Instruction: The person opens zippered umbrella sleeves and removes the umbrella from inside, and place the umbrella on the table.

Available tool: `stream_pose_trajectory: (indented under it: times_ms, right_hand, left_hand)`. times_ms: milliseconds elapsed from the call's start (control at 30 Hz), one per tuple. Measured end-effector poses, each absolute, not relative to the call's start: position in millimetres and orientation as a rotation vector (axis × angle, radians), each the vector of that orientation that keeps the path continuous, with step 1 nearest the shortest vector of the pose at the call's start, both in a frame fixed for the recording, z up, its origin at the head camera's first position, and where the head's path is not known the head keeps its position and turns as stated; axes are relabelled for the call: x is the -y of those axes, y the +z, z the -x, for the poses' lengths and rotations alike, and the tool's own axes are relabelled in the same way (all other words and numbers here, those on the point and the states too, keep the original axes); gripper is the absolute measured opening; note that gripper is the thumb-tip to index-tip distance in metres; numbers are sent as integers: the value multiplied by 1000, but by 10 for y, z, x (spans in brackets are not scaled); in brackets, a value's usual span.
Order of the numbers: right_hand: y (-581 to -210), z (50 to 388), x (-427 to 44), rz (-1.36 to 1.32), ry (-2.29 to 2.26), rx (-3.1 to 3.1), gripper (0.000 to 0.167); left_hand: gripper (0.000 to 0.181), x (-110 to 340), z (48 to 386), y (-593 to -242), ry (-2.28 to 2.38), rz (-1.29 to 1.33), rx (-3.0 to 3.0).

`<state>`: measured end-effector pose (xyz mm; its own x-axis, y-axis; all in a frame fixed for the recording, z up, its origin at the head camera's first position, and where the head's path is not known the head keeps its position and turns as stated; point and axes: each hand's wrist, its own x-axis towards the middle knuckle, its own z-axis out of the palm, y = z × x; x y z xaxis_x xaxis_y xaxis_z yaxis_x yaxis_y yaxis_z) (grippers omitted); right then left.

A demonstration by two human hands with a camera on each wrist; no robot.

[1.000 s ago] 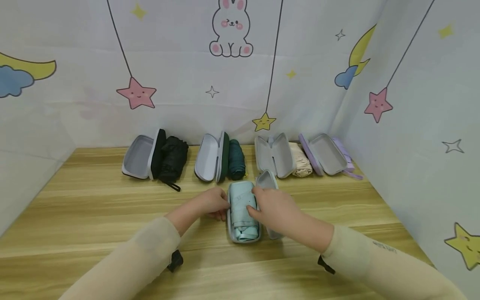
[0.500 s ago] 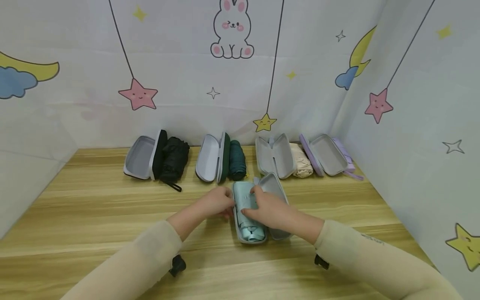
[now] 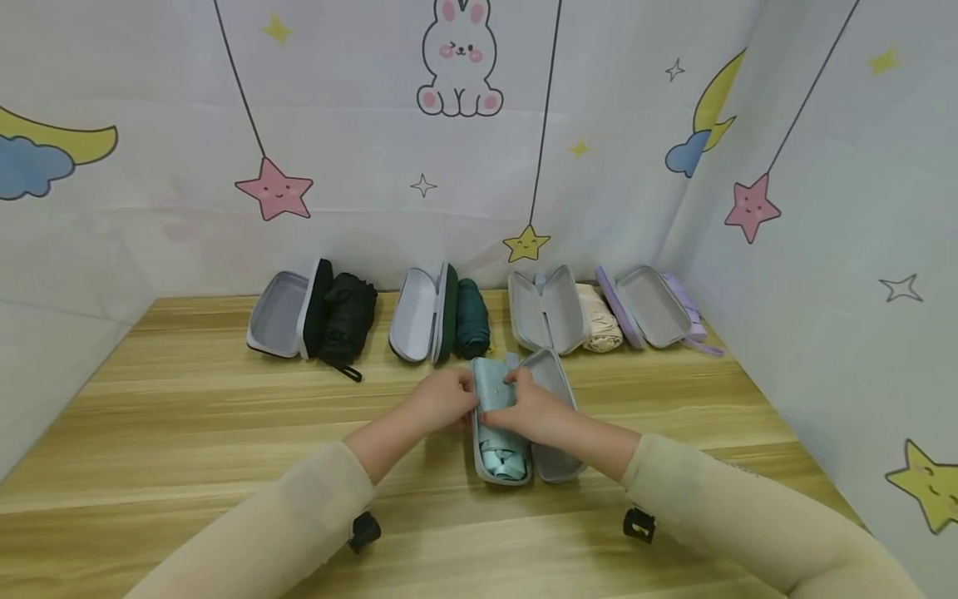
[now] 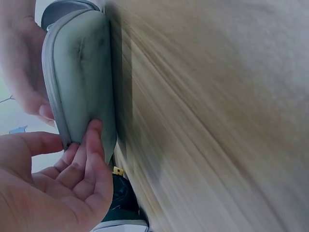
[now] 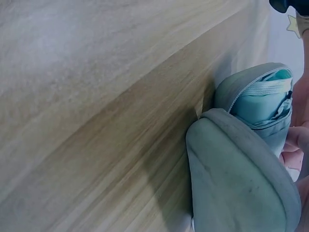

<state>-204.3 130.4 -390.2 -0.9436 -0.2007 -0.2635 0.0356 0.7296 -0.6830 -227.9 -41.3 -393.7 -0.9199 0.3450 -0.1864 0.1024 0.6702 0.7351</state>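
Observation:
A pale mint folding umbrella [image 3: 492,381] lies lengthwise in one half of an open zip case [image 3: 481,470] on the table. My left hand [image 3: 440,401] pinches the case's left side: in the left wrist view, the thumb meets the zipper rim and the fingers lie against the mint outer shell [image 4: 84,72]. From the right, my right hand [image 3: 537,412] grips the umbrella, thumb and forefinger spread across its top. Its other fingers are mostly hidden. The case's other half [image 3: 557,466] lies opened out under my right hand; the right wrist view shows its outer shell [image 5: 231,174].
Along the back wall stand a black case [image 3: 280,312] with a black umbrella [image 3: 350,316], a green case [image 3: 415,316] with a dark green umbrella [image 3: 471,316], a grey-lined case [image 3: 565,308] with a cream umbrella [image 3: 601,324], and a purple case [image 3: 657,308] with a purple umbrella [image 3: 683,299].
Both hands and the case with the umbrella have shifted slightly right. The case's other half has swung wider to the right. My right thumb has moved left across the umbrella.

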Motion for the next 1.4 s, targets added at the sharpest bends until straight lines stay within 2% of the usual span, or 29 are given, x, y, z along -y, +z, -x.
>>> stream_pose_trajectory:
  times_ms: [500, 833, 1400]
  right_hand:
    - [-3897, 2045, -1332, 78, -1161, -2580, 80]
    - [-3769, 2000, -1460, 73, -1234, -2525, 76]
    - [-3435, 1938, -1760, 125, -1307, -2514, 80]
  left_hand:
    - [13, 469, 2207, -3818, 1107, -412, -2624]
    - [12, 685, 2229, -3819, 1159, -368, -2614]
    - [14, 1051, 2210, -3801, 1217, -297, -2556]
